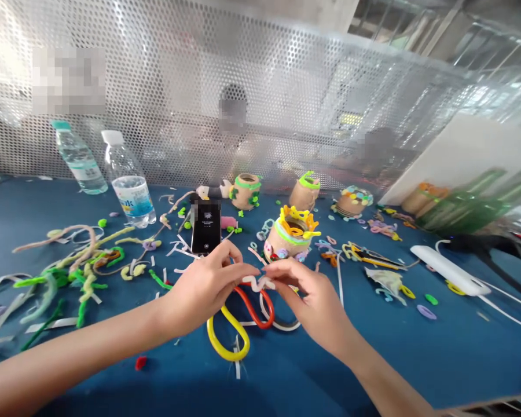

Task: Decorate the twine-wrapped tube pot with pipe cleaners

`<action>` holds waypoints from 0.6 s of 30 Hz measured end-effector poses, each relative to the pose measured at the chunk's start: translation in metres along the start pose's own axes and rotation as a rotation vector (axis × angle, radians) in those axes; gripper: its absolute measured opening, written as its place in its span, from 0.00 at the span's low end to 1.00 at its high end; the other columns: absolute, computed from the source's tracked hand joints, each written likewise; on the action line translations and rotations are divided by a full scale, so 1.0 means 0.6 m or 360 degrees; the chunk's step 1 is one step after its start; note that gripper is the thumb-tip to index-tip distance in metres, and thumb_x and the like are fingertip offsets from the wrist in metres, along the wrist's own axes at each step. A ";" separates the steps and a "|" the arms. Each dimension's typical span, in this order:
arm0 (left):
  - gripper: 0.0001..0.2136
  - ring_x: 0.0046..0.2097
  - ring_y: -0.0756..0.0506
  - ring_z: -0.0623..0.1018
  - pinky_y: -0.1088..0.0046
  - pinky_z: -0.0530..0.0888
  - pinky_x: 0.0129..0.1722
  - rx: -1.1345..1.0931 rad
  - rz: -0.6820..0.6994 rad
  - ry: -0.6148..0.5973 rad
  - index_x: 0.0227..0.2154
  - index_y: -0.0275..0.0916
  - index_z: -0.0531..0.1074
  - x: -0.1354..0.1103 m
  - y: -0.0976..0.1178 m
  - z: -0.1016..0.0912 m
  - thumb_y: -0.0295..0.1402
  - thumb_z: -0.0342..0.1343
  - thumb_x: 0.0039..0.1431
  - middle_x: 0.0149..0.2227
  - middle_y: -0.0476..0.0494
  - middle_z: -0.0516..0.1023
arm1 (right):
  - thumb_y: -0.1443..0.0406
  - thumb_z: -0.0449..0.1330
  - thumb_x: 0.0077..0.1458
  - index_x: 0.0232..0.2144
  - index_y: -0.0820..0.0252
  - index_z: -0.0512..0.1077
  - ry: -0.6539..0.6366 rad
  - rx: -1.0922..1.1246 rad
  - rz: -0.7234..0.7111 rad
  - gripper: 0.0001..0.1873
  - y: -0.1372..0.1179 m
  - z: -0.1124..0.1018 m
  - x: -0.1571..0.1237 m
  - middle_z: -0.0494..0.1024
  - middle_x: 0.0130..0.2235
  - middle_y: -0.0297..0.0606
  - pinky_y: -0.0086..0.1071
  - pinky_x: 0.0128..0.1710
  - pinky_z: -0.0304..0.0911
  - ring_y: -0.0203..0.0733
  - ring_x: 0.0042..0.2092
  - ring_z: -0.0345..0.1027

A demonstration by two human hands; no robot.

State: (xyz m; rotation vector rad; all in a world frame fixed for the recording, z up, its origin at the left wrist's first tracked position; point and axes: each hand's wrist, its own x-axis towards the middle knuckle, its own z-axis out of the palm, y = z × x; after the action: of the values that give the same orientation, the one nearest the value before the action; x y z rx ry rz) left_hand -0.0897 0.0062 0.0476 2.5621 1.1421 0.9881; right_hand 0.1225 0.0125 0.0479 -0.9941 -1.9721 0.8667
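Note:
My left hand (pixel 206 286) and my right hand (pixel 306 295) meet over the blue table (pixel 417 359), both pinching a short white pipe cleaner (pixel 257 282) bent into a wavy shape between their fingertips. Under the hands lie scissors with a yellow handle loop (pixel 226 341) and a red handle loop (pixel 254 310). Just behind the hands stands a small brown cup (pixel 290 234) decorated with a yellow and green pipe-cleaner crown.
A black phone (pixel 206 227) stands propped behind my left hand. Two water bottles (pixel 130 185) stand at back left. More decorated cups (pixel 245 190) line the back by a perforated metal screen (pixel 286 87). Loose pipe cleaners (pixel 69 266) litter the left side; a white power strip (pixel 443 269) lies right.

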 end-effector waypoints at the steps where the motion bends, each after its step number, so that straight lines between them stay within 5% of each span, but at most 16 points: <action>1: 0.15 0.31 0.52 0.70 0.77 0.68 0.30 0.0006 -0.0014 -0.0018 0.45 0.42 0.72 0.000 -0.003 0.005 0.22 0.44 0.62 0.38 0.45 0.65 | 0.69 0.55 0.59 0.40 0.56 0.69 -0.0031 -0.0014 0.0009 0.07 0.002 0.002 0.000 0.80 0.37 0.34 0.28 0.42 0.69 0.37 0.40 0.76; 10: 0.12 0.35 0.50 0.73 0.75 0.70 0.34 -0.0060 -0.0123 -0.0213 0.41 0.40 0.72 0.008 -0.012 0.016 0.27 0.43 0.65 0.38 0.44 0.70 | 0.68 0.56 0.58 0.44 0.55 0.64 -0.0174 -0.0103 0.0096 0.11 0.015 0.004 0.003 0.81 0.37 0.34 0.30 0.41 0.70 0.38 0.40 0.76; 15: 0.14 0.37 0.48 0.76 0.75 0.72 0.35 0.0031 -0.0154 -0.0448 0.40 0.42 0.74 -0.022 -0.015 -0.030 0.33 0.42 0.66 0.38 0.45 0.75 | 0.62 0.60 0.56 0.43 0.51 0.72 -0.0212 -0.0760 0.0039 0.12 0.028 -0.101 -0.027 0.77 0.46 0.37 0.35 0.43 0.69 0.44 0.44 0.74; 18: 0.13 0.36 0.49 0.76 0.75 0.72 0.36 0.0190 -0.0285 -0.0419 0.38 0.45 0.74 -0.068 -0.026 -0.086 0.36 0.44 0.65 0.37 0.49 0.78 | 0.58 0.58 0.57 0.38 0.52 0.74 -0.0033 -0.1007 0.0032 0.09 0.053 -0.162 -0.061 0.78 0.39 0.38 0.34 0.36 0.71 0.45 0.38 0.75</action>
State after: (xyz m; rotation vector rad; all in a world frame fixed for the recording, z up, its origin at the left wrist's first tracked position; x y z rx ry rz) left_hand -0.1515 -0.0180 0.0601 2.5268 1.3582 0.5392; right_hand 0.2306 0.0184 0.0578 -1.3520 -2.3107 0.2480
